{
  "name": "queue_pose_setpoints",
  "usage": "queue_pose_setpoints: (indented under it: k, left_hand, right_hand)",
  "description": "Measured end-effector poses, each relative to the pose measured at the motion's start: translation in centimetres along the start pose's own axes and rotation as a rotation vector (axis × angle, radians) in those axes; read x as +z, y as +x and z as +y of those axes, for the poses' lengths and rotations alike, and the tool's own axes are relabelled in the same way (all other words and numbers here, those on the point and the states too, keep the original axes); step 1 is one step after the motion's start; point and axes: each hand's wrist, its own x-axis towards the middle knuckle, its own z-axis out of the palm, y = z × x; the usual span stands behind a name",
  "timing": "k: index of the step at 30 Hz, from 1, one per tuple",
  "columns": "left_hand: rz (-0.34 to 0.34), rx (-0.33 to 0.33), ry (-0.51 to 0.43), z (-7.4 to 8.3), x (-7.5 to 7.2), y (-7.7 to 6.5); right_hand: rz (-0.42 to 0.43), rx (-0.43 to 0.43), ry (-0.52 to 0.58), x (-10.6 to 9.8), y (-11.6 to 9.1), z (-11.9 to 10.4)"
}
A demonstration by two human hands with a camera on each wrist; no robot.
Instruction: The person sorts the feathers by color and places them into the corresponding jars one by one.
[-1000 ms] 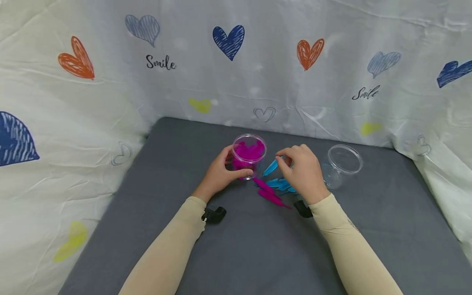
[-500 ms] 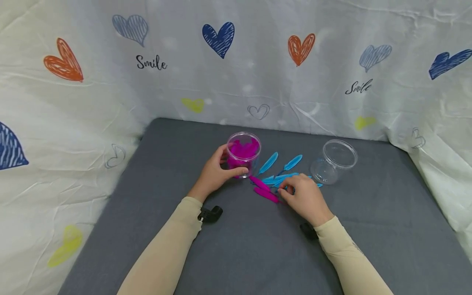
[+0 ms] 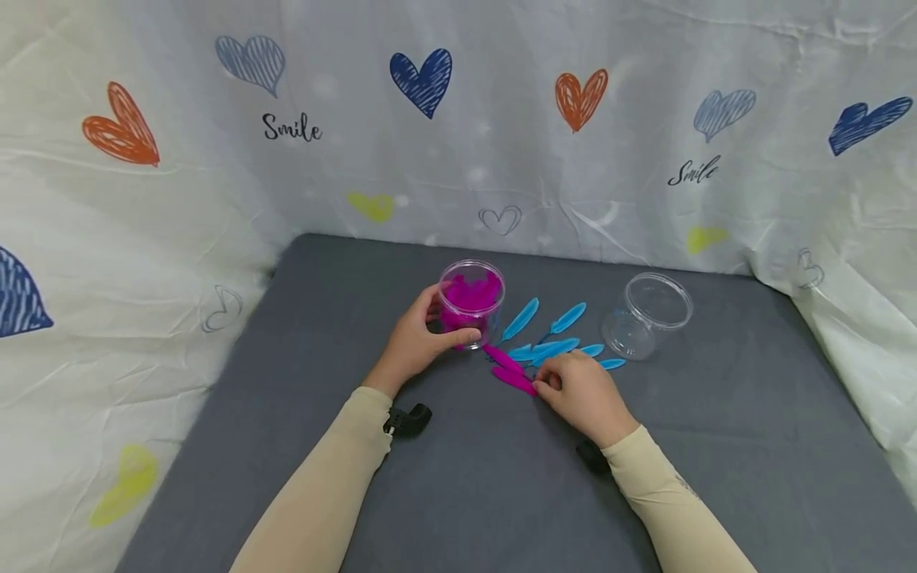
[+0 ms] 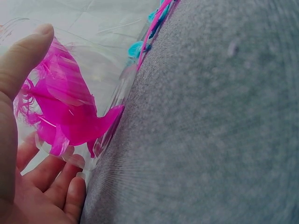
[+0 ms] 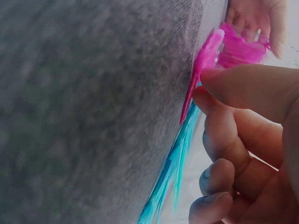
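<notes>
Pinched magenta feather [image 5: 208, 52], quill [image 5: 187, 103] (head: hidden)

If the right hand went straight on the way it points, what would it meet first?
Likely the nearer pink feather, just ahead of the right hand; depth is unclear, so they may be touching.

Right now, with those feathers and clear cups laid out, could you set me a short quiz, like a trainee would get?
1. Fill in the blank: the feathers in the clear cup that the left hand holds are ____.
2. True or false: the blue feathers lie on the gray cloth, outside the second clear cup.
3. Which of these is closest to the fingertips of the right hand?
A. the second clear cup
B. a loose pink feather
C. the curtain

Key: 1. pink; 2. true; 3. B
</notes>
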Motion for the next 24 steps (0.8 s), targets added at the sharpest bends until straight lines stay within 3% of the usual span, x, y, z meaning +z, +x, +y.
queue_pose_setpoints:
  k: [24]
  left_hand:
    - [0.000,0.003,0.008,0.04,-0.03,-0.12]
  right_hand:
    - [-0.006,-0.001,0.042,0.42,0.53,0.34]
